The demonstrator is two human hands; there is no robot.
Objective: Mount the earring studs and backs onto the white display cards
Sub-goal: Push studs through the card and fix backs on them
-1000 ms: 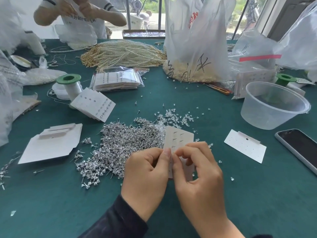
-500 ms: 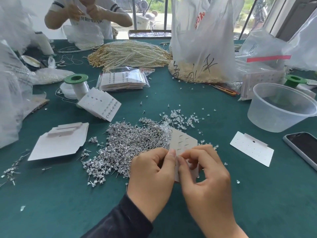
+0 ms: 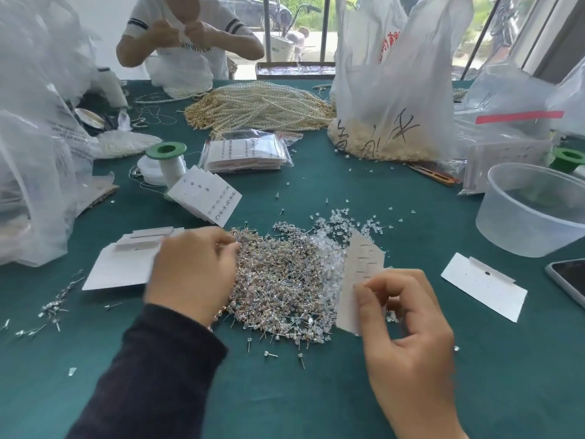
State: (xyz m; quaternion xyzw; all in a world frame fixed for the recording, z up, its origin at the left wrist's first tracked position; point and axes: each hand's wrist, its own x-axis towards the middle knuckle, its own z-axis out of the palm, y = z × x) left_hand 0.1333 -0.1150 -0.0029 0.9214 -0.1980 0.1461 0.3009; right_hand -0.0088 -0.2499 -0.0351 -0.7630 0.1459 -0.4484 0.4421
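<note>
L hand point(image 3: 193, 274) has left the card since 0.5 s ago and gone left: now over the left edge of the heap of small silver earring studs point(image 3: 278, 280), which lies on dark green table cloth point(image 3: 316, 391). Hand motion-blurred; fingers curled down, tips at heap's far-left corner; cannot tell if a stud is pinched. Black sleeve point(image 3: 152, 375) covers L forearm. R hand point(image 3: 408, 327) alone holds the white paper display card point(image 3: 364, 261), pinched btw thumb + forefinger at its near-right part, other fingers loosely curled. Card tilted, nearly on edge, above heap's right margin; rows of short dark marks on its face, too blurred to say studs or holes. Scatter of clear plastic earring backs point(image 3: 342, 220) just far of heap, merging w/ its far-right side. Blank white card w/ folded tab point(image 3: 484, 286) lies flat right of R hand, apart from it. Stack of blank white cards point(image 3: 123, 267) flat left of L hand, partly hidden by it. Fan of filled white cards point(image 3: 205, 198) leans on green-topped white spool point(image 3: 166, 152), far-left of heap. Clear round plastic tub point(image 3: 531, 213) far right; phone w/ dark screen point(image 3: 569, 283) at right edge, near side of tub. Farther: clear bag of filled cards point(image 3: 247, 150), pile of pearl strands point(image 3: 262, 106), large translucent plastic bag w/ black writing point(image 3: 395, 90). Second person in white tee point(image 3: 190, 36) at far side, both hands raised together.
</note>
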